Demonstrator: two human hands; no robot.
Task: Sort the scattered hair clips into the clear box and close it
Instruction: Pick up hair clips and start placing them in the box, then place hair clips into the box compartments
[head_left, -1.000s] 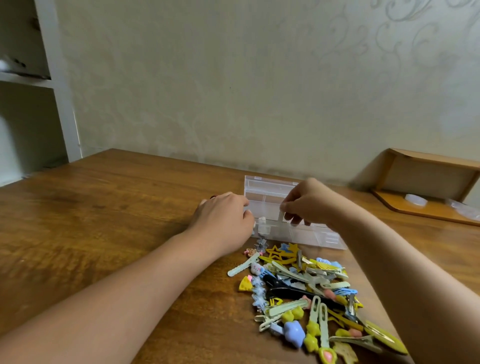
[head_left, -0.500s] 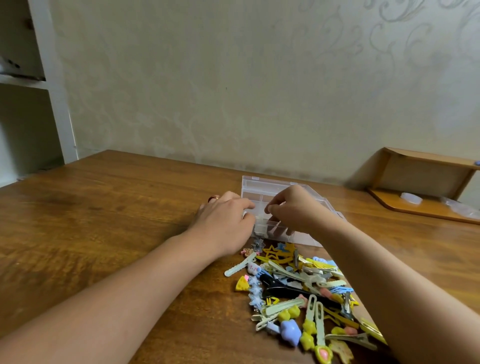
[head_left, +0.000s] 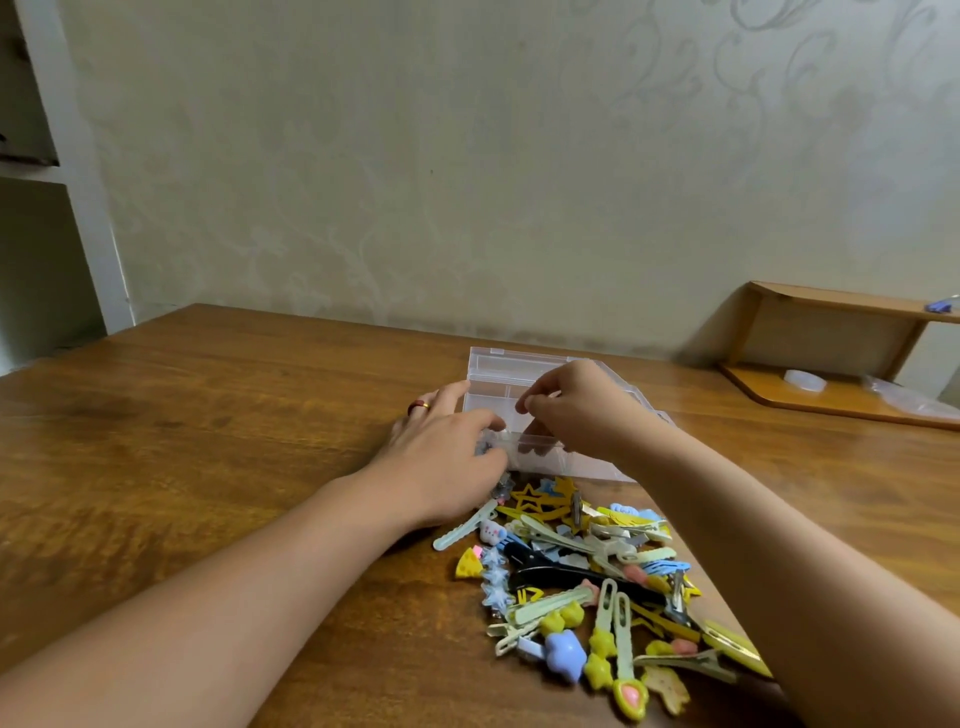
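A: Where is the clear box (head_left: 524, 371)?
B: On the wooden table (head_left: 208, 415), far side of the hair clips (head_left: 587, 566), which lie heaped just beside its near wall. Lid looks raised; uncertain.

A: Hands?
B: Left hand (head_left: 441, 447) rests at the box's left near corner, fingers curled against the wall. Right hand (head_left: 571, 410) hangs over the box, fingertips pinched; what they hold, I cannot tell.

A: Free room?
B: Bare table left of the box. Wooden shelf (head_left: 831, 353) well apart at the right edge.
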